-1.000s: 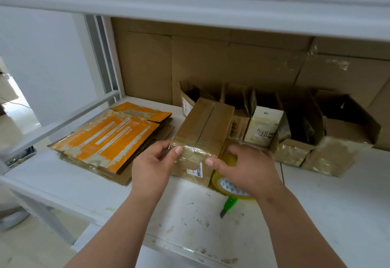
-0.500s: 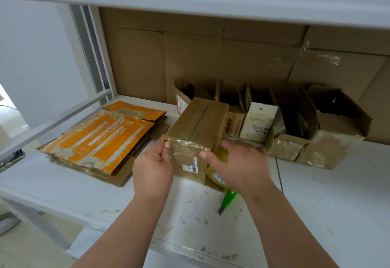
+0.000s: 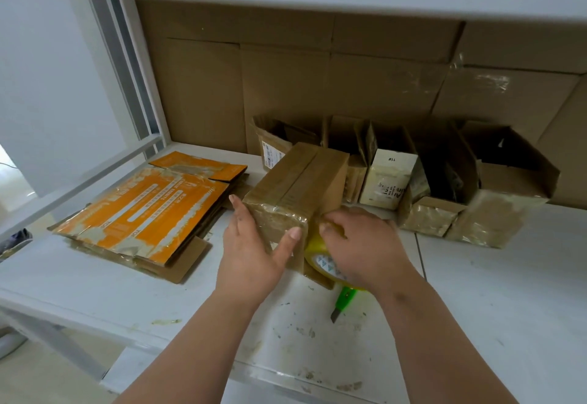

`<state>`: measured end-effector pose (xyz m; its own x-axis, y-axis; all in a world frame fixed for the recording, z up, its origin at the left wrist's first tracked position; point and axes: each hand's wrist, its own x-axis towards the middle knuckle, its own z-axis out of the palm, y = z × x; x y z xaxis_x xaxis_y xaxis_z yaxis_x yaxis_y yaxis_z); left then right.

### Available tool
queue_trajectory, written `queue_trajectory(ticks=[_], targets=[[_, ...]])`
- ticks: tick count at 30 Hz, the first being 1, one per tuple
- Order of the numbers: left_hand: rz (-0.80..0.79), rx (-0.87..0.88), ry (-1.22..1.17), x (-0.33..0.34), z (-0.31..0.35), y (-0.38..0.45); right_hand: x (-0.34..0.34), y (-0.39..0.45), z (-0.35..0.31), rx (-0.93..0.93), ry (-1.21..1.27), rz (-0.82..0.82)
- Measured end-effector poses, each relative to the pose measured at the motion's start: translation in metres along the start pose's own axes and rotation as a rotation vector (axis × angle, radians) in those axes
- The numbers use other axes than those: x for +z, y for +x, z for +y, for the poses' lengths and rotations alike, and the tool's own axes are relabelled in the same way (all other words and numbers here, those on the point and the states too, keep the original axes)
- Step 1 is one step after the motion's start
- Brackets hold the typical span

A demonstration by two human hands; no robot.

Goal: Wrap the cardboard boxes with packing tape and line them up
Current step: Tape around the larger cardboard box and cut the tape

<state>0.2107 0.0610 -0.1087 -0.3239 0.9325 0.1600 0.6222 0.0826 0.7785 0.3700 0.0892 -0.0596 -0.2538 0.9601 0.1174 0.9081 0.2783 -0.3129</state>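
Note:
A closed brown cardboard box (image 3: pixel 301 178) with shiny tape over its near end lies lengthwise on the white table (image 3: pixel 492 292), in the middle of the view. My left hand (image 3: pixel 254 251) lies against the box's near end, fingers along the left side and thumb across the front face. My right hand (image 3: pixel 359 244) grips a yellow roll of packing tape (image 3: pixel 320 259) tight against the box's right near corner. The roll is mostly hidden by that hand.
A green utility knife (image 3: pixel 341 302) lies on the table below the roll. A stack of flattened orange cartons (image 3: pixel 146 213) lies at the left. Several open, taped boxes (image 3: pixel 495 209) and a white carton (image 3: pixel 389 181) line the cardboard back wall. A shelf hangs overhead.
My left hand has spread over the box's near end, the thumb now reaching across the front face. My right hand with the roll has stayed at the right near corner. The camera has shifted slightly.

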Motion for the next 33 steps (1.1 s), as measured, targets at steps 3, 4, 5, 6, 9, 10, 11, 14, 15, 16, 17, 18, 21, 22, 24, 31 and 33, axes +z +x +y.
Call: queue_trajectory(ticks=[3, 4, 5, 6, 9, 10, 11, 14, 15, 16, 17, 18, 21, 22, 24, 31, 33], targets=[[0.044, 0.034, -0.082, -0.006, -0.004, 0.011, -0.012, -0.005, 0.004, 0.054, 0.416, -0.134], [0.053, 0.051, -0.132, -0.009, -0.008, 0.016, -0.013, -0.008, 0.007, 0.067, 0.585, -0.153], [0.048, 0.059, -0.191, -0.013, -0.010, 0.021, -0.012, -0.010, 0.010, 0.071, 0.742, -0.177], [0.028, 0.055, -0.253, -0.015, -0.012, 0.025, -0.009, -0.013, 0.013, 0.077, 0.877, -0.203], [-0.048, 0.065, -0.343, -0.014, -0.010, 0.021, 0.007, -0.017, 0.018, 0.121, 1.098, -0.253], [-0.025, 0.085, -0.295, -0.011, -0.010, 0.018, 0.012, -0.018, 0.018, 0.121, 1.119, -0.264], [0.030, 0.125, -0.229, -0.007, -0.010, 0.014, 0.018, -0.020, 0.017, 0.116, 1.140, -0.273], [0.163, 0.248, -0.133, 0.005, -0.015, 0.007, 0.029, -0.022, 0.019, 0.109, 1.213, -0.301], [0.161, 0.253, -0.134, 0.005, -0.014, 0.006, 0.032, -0.022, 0.021, 0.103, 1.227, -0.311], [0.149, 0.248, -0.140, 0.004, -0.012, 0.006, 0.035, -0.023, 0.023, 0.093, 1.244, -0.326], [0.132, 0.243, -0.140, 0.002, -0.009, 0.007, 0.036, -0.023, 0.024, 0.083, 1.267, -0.341], [0.118, 0.245, -0.123, -0.001, -0.007, 0.009, 0.038, -0.023, 0.025, 0.075, 1.292, -0.356], [0.089, 0.234, -0.009, -0.008, -0.006, 0.015, 0.041, -0.024, 0.024, 0.054, 1.303, -0.380], [0.084, 0.219, -0.010, -0.010, -0.007, 0.016, 0.042, -0.024, 0.024, 0.057, 1.277, -0.382], [0.068, 0.202, -0.051, -0.011, -0.008, 0.019, 0.043, -0.024, 0.024, 0.063, 1.226, -0.389], [0.032, 0.133, 0.022, -0.020, -0.007, 0.024, 0.044, -0.028, 0.026, -0.016, 1.220, -0.471], [0.027, 0.120, 0.054, -0.022, -0.006, 0.025, 0.045, -0.029, 0.029, -0.030, 1.233, -0.497]])
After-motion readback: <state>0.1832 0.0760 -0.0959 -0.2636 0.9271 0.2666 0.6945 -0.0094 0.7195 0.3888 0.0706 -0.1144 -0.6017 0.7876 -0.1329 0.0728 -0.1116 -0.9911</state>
